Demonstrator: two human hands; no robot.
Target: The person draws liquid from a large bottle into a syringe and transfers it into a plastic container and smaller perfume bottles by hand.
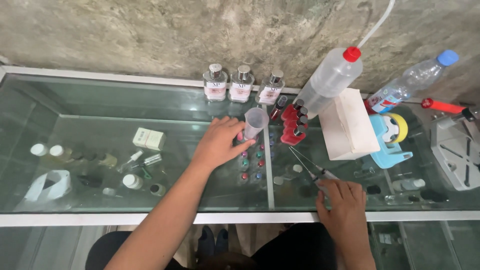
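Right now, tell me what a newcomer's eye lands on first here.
At the centre of the glass counter, the left hand grips a small clear plastic measuring cup, while the right hand holds a thin syringe at the near edge. Behind them, three square perfume bottles with silver caps line the wall, beside a tilted clear squeeze bottle with a red cap.

Your left hand [218, 142] touches the cup [255, 122]; three bottles [243, 83] stand behind it; the syringe [310, 167] lies under your right hand [342, 205].
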